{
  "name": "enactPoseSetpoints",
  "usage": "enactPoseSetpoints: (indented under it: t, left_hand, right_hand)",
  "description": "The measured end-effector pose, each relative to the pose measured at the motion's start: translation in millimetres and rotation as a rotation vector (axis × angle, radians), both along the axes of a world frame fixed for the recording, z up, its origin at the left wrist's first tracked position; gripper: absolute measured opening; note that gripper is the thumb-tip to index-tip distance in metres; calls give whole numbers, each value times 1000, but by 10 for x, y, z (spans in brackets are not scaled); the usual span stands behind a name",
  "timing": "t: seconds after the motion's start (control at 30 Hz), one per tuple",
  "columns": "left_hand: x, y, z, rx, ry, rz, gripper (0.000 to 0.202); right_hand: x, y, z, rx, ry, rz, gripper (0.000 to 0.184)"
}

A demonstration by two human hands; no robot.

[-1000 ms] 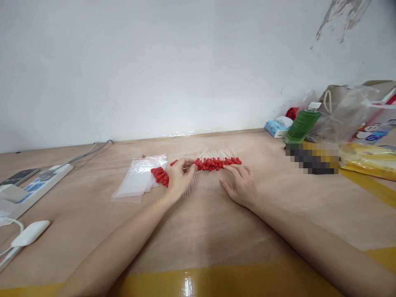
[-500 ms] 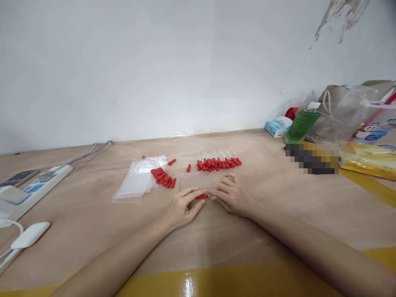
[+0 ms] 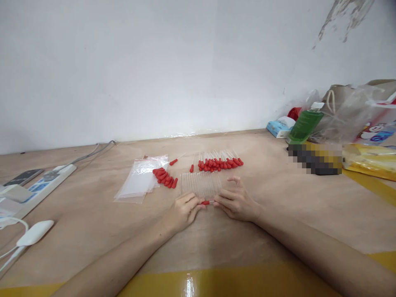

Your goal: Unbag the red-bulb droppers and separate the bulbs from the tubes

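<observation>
Left hand (image 3: 182, 210) pinches a red bulb (image 3: 205, 202); right hand (image 3: 236, 202) pinches what seems a clear tube (image 3: 211, 202) at its 3 o'clock end, low on the table (image 3: 278, 214). Likely step: pushing bulb onto tube. Calls for a straight, steady push. Bare tubes (image 3: 200, 184) at 12, loose bulbs (image 3: 165, 178) at 11, finished droppers (image 3: 221, 163) at 1, bags (image 3: 137, 181) at 10.

Red bulbs (image 3: 220, 164); clear tubes (image 3: 200, 184); green bottle (image 3: 305, 125); yellow tape (image 3: 198, 284).
</observation>
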State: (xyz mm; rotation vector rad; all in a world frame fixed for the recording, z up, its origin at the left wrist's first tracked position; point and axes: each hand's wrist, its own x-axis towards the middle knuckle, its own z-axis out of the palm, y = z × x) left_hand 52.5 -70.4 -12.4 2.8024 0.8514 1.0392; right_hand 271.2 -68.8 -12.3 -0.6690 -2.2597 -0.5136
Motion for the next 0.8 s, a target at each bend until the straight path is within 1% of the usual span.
enactPoseSetpoints:
  t: [0.13, 0.2, 0.23, 0.3, 0.37, 0.4, 0.47, 0.53, 0.6, 0.63, 0.7, 0.8]
  left_hand:
    - [5, -22, 0, -40, 1, -10, 13]
    - [-22, -25, 10, -56, -3, -10, 13]
    - [-48, -21, 21, -61, -12, 12, 14]
    - [-124, 2, 57, -60, -56, 107, 15]
    - [-216, 51, 103, -38, -108, 223, 14]
    - [-260, 86, 127, -15, -128, 272, 15]
    - [-338, 170, 164, 49, -157, 344, 19]
    - [-402, 261, 185, 110, -165, 402, 28]
    - [-459, 339, 192, 152, -124, 432, 34]
    - [-485, 367, 194, 177, -84, 442, 35]
    - [-530, 401, 196, 250, 12, 475, 34]
    - [-568, 406, 200, 360, 143, 540, 25]
  right_hand:
    - [8, -21, -18, 51, -29, -1, 17]
    - [71, -17, -33, 64, -49, -9, 17]
    - [121, -6, -39, 66, -48, -12, 16]
    - [242, 40, -46, 48, 11, -48, 13]
    - [340, 112, -46, 1, 150, -133, 8]
    - [365, 153, -47, -26, 219, -154, 7]
    - [360, 229, -54, -123, 311, -164, 9]
    - [313, 286, -75, -244, 358, -141, 15]
    - [272, 322, -106, -336, 396, -129, 21]
    - [263, 333, -121, -359, 408, -123, 23]
    - [266, 349, -143, -360, 410, -121, 24]
    - [283, 365, -141, -317, 398, -135, 23]
